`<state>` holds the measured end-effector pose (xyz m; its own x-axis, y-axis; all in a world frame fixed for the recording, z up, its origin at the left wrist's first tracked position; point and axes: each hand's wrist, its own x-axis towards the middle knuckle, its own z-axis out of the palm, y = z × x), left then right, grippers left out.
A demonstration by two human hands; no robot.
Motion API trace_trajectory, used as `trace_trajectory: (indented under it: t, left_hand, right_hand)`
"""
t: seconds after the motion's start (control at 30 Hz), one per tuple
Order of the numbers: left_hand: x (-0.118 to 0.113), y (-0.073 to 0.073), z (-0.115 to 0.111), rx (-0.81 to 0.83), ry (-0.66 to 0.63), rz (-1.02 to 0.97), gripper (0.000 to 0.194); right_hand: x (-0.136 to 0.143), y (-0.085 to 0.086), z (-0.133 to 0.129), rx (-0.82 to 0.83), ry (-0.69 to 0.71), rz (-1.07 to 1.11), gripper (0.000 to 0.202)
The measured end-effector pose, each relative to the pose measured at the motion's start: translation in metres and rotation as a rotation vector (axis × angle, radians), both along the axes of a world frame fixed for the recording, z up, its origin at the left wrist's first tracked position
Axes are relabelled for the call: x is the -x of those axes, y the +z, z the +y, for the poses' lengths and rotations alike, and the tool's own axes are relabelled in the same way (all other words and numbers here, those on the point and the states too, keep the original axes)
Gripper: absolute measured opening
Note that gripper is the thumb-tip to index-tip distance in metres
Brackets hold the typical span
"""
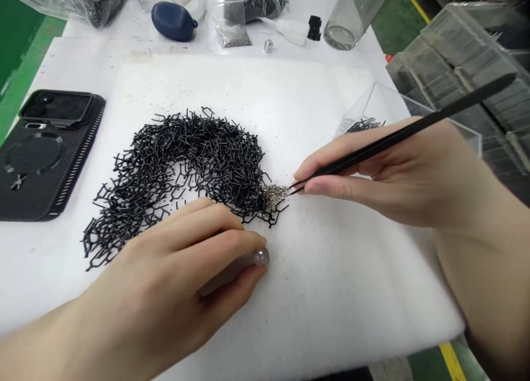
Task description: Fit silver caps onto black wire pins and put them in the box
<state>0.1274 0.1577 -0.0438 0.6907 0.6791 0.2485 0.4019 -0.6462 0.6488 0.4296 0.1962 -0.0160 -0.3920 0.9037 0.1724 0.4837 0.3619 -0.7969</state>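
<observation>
My right hand is closed around black tweezers, held like a pen. Their tips touch the edge of a small heap of tiny metallic grains. My left hand pinches a small clear, rounded piece between thumb and forefinger; most of it is hidden by the fingers. Behind that hand lies a curved pile of thin black branched pieces, its right end meeting the grains. All this rests on a white foam sheet.
A black phone case lies at the left. Behind my right hand stands a clear box with black pieces inside. Along the back are a blue oval case, a bag of small grains and a clear cylinder. Stacked trays stand right.
</observation>
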Motion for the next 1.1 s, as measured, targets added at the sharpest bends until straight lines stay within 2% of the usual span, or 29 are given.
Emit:
trace_trajectory:
  t: [0.53,1.1]
  left_hand:
    - [0.0029,-0.0012,0.0032,-0.004,-0.021,0.013,0.013]
    - [0.0006,0.0001,0.0069,-0.013,-0.035,-0.003,0.014]
  right_hand:
    - [0.0002,0.0006,-0.0067,0.131,-0.061,0.038,0.006]
    - [-0.0031,-0.0049,-0.0012,0.033,0.017,0.085,0.008]
